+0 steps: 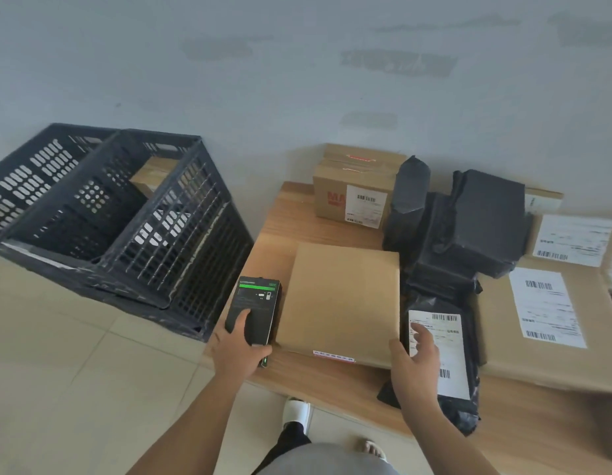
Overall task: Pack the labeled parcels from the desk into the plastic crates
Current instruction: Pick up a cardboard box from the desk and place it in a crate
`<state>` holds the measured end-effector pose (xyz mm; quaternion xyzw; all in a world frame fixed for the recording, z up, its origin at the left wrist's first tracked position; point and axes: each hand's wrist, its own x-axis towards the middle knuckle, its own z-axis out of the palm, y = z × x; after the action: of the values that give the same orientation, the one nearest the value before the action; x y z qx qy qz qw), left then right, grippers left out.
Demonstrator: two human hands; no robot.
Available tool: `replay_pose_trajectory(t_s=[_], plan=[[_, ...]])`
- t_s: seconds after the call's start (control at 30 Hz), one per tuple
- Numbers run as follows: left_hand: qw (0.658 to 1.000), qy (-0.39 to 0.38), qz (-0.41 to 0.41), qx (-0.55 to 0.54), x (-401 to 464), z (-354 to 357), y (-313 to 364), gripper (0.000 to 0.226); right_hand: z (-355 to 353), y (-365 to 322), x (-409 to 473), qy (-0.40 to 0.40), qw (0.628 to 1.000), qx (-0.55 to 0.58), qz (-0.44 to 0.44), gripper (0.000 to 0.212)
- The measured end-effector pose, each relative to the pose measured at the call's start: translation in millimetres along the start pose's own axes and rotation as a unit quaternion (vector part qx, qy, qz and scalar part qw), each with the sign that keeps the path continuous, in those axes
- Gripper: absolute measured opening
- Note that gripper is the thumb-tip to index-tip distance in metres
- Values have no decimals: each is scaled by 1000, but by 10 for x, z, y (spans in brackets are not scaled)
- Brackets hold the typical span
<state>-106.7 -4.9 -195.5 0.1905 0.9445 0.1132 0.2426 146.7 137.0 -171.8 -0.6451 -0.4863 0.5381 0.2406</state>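
Left hand gripped the scanner mid-frame, right hand lay relaxed on the black labeled parcel at lower right: apparently scanning, crates upper left next.

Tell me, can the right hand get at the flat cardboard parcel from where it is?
Probably yes: the right hand already rests at the flat cardboard parcel's near right corner, with nothing lying on top.
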Motion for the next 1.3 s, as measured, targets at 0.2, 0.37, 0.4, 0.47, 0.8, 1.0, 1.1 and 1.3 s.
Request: replay_pose_trajectory(t_s=[0.2,0.37,0.4,0.47,0.8,1.0,1.1,1.3], plan=[[997,-74,10,-22,139,57,-23,106,75,-14,58,-20,999,-26,24,55],[993,-34,32,-107,190,-101,-10,65,97,-75,127,-35,997,-21,63,60],[986,-4,47,-160,163,-133,31,50,91,-88,139,-36,997,-18,70,61],[963,-17,55,-263,56,-196,190,37,86,-125,155,-42,996,-12,82,61],[909,-195,-33,-367,-171,-153,603,64,74,-202,169,-67,991,9,114,52],[878,-124,56,-459,-303,-478,665,56,-222,-739,104,-70,994,73,32,28],[867,-88,105,-479,-411,-670,763,31,-359,-1060,21,-74,992,93,-27,14],[860,-62,119,-493,-614,-851,891,16,-491,-1177,46,-78,992,38,-94,26]])
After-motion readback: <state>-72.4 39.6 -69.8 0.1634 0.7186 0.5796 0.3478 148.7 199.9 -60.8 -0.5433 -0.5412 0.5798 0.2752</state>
